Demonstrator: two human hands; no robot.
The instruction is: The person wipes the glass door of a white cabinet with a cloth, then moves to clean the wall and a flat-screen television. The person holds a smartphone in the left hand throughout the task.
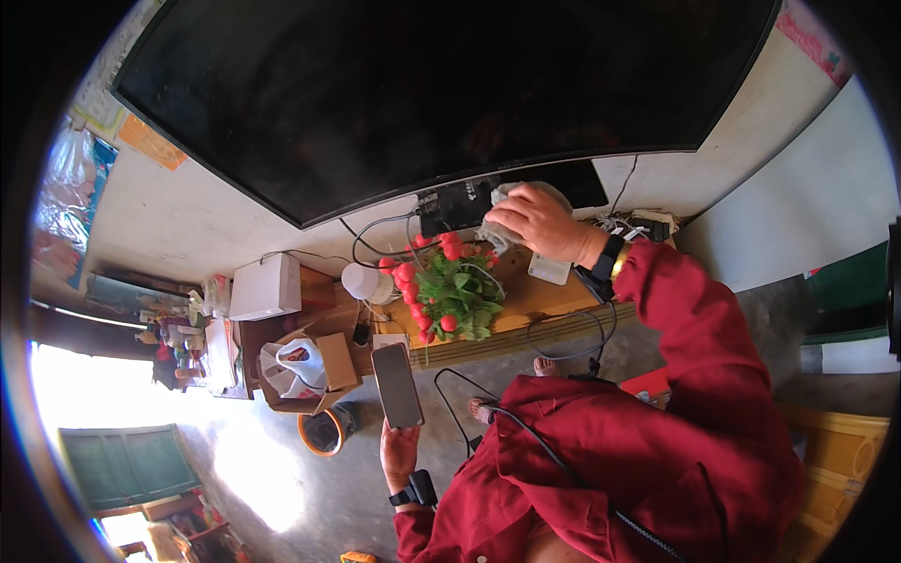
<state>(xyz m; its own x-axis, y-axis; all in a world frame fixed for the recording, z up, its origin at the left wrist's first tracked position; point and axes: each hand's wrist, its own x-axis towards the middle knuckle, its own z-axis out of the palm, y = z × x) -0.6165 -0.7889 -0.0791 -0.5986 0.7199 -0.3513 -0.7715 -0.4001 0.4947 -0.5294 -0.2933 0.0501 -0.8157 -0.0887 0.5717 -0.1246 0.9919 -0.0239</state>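
Observation:
My right hand (538, 222) presses a grey cloth (501, 236) onto a black set-top box (450, 207) below a large wall-mounted television (450, 91). Cables plug into the left end of the box. My left hand (400, 447) grips the lower end of a smartphone (396, 386), its dark screen facing up. Between the two hands, artificial red fruits with green leaves (461, 292) stand on a wooden cabinet top (517, 310). A white card (549, 269) lies under my right wrist.
Left of the plant are a white round device (360, 283), a white box (266, 288) and an open cardboard box (338, 362) holding plastic bags. A bin with an orange rim (322, 431) stands on the floor. Black cables (457, 394) hang before my body.

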